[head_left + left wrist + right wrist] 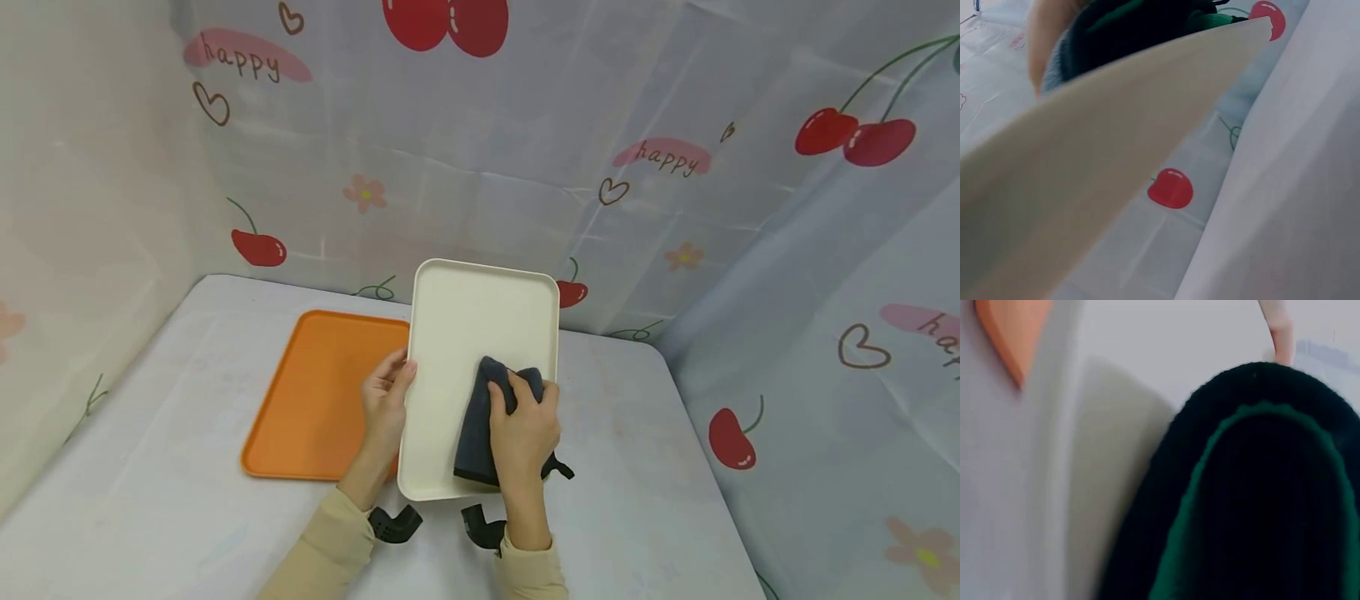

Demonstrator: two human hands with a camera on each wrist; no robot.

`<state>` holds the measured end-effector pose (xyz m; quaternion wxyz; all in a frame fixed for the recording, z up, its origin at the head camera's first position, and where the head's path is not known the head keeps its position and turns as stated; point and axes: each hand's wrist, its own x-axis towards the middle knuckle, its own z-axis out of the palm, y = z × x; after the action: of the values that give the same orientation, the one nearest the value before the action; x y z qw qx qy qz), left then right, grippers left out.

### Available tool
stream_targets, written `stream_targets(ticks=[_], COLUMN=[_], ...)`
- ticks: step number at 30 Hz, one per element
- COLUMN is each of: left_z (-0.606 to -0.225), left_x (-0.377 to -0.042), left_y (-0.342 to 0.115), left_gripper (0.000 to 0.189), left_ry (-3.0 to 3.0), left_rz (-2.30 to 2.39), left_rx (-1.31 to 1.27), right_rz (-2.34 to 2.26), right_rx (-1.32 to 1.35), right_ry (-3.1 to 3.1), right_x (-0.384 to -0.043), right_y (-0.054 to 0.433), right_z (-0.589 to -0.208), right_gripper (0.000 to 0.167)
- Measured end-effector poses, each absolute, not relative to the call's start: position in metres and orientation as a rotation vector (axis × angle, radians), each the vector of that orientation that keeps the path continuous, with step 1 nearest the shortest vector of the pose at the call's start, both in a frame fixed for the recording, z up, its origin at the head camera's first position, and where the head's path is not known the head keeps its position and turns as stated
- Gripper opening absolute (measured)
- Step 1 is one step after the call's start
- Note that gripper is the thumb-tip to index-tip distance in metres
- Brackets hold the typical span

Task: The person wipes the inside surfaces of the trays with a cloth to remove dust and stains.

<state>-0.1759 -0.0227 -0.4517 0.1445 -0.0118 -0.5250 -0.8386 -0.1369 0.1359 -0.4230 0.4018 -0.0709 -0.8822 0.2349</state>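
Observation:
A cream rectangular tray (480, 312) is held up with its inner face toward the head camera. My left hand (384, 408) grips its left rim, thumb along the edge. Bunched in my right hand (525, 433) is a dark grey-blue cloth (472, 437), lying against the lower right of the tray's inner face. The right wrist view shows the folded cloth (1266, 387) close up, with a green inner edge, beside the tray's surface (1107, 437). From the left wrist, the tray (1104, 131) appears nearly edge-on, with the cloth (1129, 37) behind its rim.
An orange tray (318, 408) lies flat on the white-covered table (622, 475), partly hidden behind the cream tray and left hand. A cherry-patterned curtain (495, 200) hangs behind the table and along its sides. Black wrist devices (396, 525) sit at both cuffs.

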Motion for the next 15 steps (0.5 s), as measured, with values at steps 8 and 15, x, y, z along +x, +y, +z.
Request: stream_targets(ticks=[8,15], left_z=[-0.453,-0.452], left_x=[-0.175,-0.174], left_y=[-0.023,-0.023], left_gripper=[0.033,0.034], left_ry=[-1.538,-1.543], left_rz=[-2.407,-2.417], left_rx=[-0.003,0.012], right_rz=[0.597,0.549], right_rx=[-0.072,0.037], right_ry=[-2.244,-2.241], right_x=[-0.133,-0.127], right_y=[0.108,0.087], right_z=[-0.421,-0.422], right_gripper=[0.028,0.028])
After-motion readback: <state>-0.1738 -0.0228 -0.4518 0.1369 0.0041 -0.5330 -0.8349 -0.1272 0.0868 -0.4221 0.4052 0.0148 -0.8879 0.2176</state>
